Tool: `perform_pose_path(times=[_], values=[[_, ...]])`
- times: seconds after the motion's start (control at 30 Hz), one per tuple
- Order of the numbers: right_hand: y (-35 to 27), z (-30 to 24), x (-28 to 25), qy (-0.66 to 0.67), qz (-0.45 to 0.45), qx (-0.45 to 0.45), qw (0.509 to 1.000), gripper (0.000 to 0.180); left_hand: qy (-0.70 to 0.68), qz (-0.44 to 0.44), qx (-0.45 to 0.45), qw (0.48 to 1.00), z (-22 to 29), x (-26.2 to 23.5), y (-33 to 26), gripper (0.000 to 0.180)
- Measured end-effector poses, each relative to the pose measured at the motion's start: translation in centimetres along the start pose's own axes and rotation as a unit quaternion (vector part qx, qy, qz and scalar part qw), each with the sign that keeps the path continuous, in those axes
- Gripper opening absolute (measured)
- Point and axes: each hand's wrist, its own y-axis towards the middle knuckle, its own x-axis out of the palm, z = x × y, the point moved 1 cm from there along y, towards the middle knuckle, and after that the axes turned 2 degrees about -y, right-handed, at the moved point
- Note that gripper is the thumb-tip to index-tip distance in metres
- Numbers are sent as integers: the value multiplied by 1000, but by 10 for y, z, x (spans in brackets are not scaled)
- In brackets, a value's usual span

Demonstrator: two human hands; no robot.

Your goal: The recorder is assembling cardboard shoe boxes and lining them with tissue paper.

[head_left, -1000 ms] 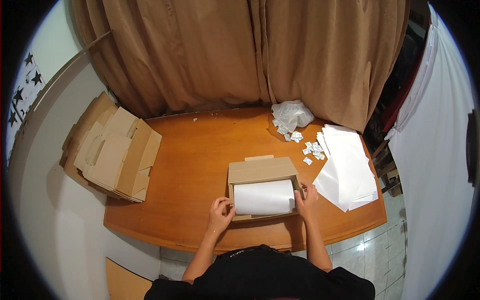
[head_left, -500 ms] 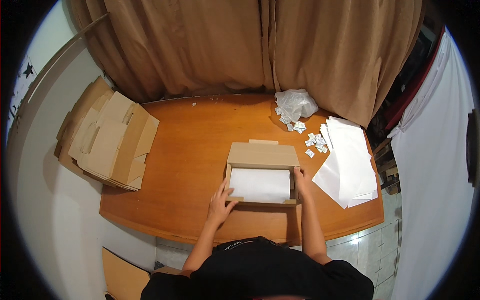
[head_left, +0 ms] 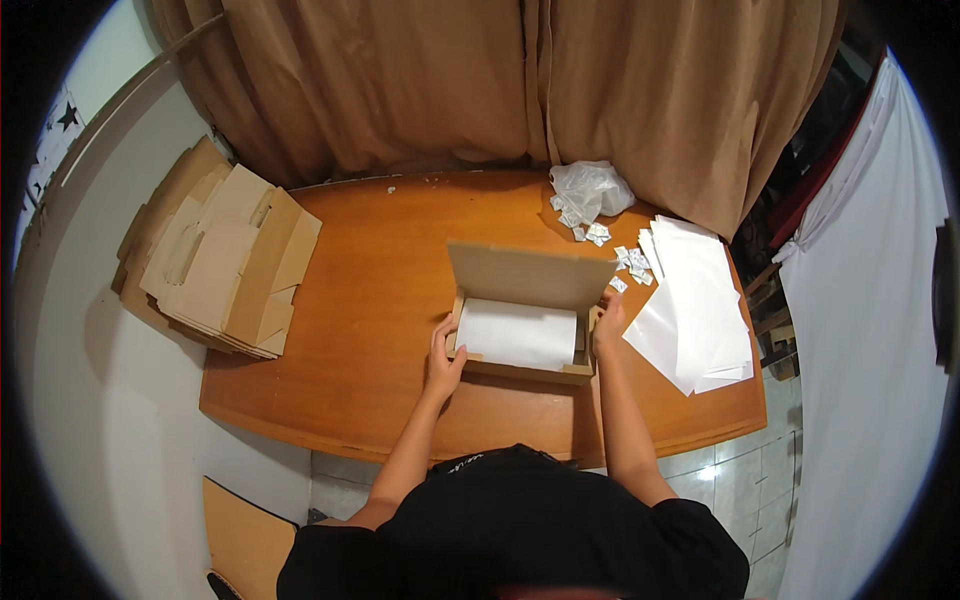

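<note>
Wooden table (head_left: 380,270): opened box (head_left: 530,274), cartons (head_left: 222,258), sachets (head_left: 634,262), bag (head_left: 594,190), papers (head_left: 702,305).

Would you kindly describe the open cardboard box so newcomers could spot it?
On the wooden table, look between the left hand and right hand. The open cardboard box there has a raised lid and white paper inside, unlike the cardboard stack on the left.

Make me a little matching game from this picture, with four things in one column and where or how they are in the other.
1) box
2) plastic bag
3) pile of papers
4) stack of cardboard

a) crumpled, near the curtain
b) brown, at the left end of the table
c) open, between the left hand and right hand
d) white, overlapping, flat

Pairs: 1-c, 2-a, 3-d, 4-b
</note>
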Motion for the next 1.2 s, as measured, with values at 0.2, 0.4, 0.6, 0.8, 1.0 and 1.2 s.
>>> perform_pose_path(times=[0.2,0.4,0.6,0.8,1.0,1.2], values=[[-19,-10,-18,84,-15,-17,996,62,45,88,-62,993,1,7,-15,39],[-66,-18,-34,19,-101,-180,978,53,-37,183,-38,982,16,33,-37,65],[-105,-52,-24,-242,-130,-256,927,69,-103,158,-38,981,27,26,-29,88],[-106,-30,-16,-318,-83,-265,907,49,6,148,-65,987,38,29,-22,84],[-119,-40,-6,-307,-87,-341,885,41,67,155,-106,980,29,26,-21,72],[-116,-20,-7,-320,-60,-350,878,40,105,147,-70,981,21,30,-24,64]])
